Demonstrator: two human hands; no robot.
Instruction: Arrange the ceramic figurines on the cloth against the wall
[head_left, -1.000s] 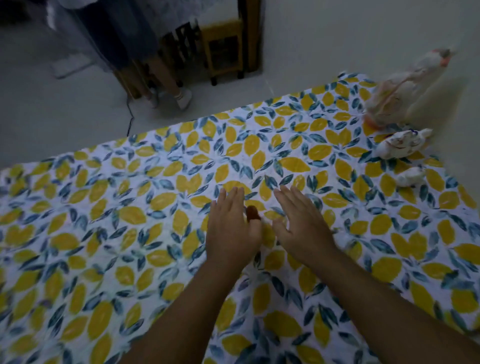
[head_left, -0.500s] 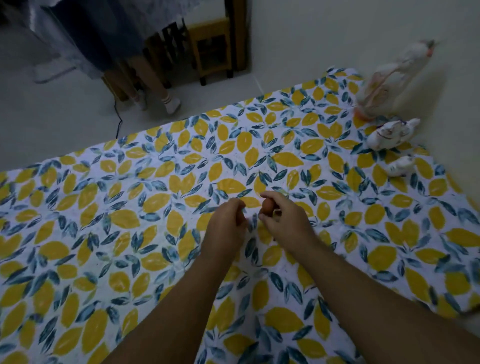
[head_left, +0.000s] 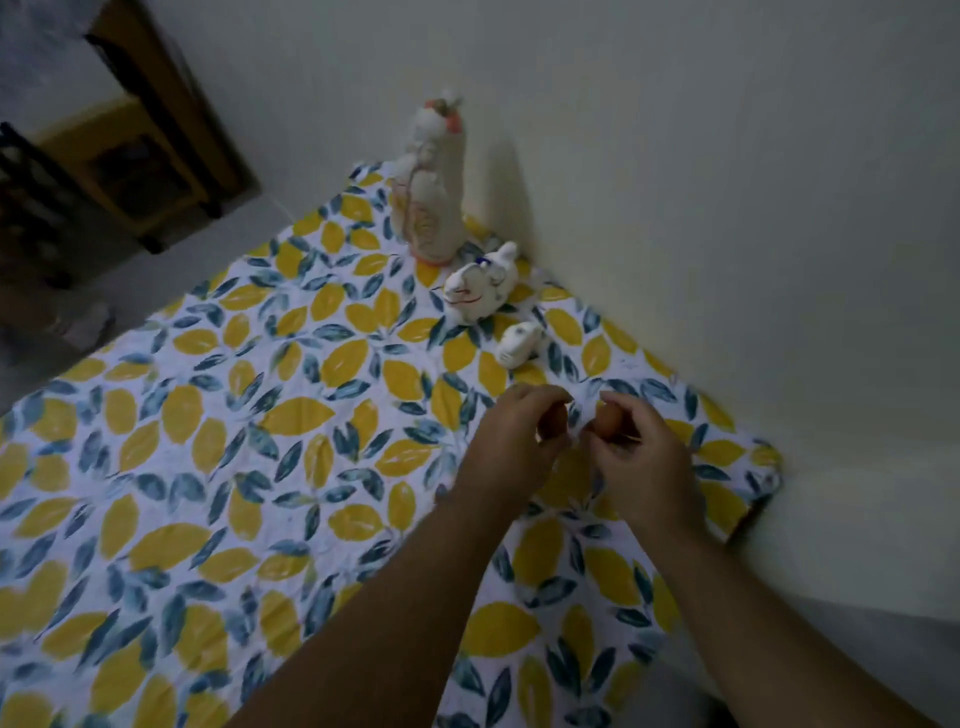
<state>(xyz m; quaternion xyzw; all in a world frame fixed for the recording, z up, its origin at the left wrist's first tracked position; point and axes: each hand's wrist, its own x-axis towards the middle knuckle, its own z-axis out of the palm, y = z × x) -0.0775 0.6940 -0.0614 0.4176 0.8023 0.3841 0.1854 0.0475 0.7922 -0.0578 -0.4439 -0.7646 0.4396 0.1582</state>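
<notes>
Each hand, left (head_left: 511, 441) and right (head_left: 636, 452), pinches a small brown figurine above the cloth (head_left: 218, 467), just short of three white figurines (head_left: 480, 291) lined along the wall (head_left: 727, 208), right hand nearer the wall.

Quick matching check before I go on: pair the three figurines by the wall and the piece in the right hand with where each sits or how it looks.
1 tall figurine
2 middle figurine
3 smallest figurine
4 small brown piece

A pinched in the right hand
B farthest along the wall, upright
C nearest the hands
D between the other two, red and blue marks

Pairs: 1-B, 2-D, 3-C, 4-A
</notes>
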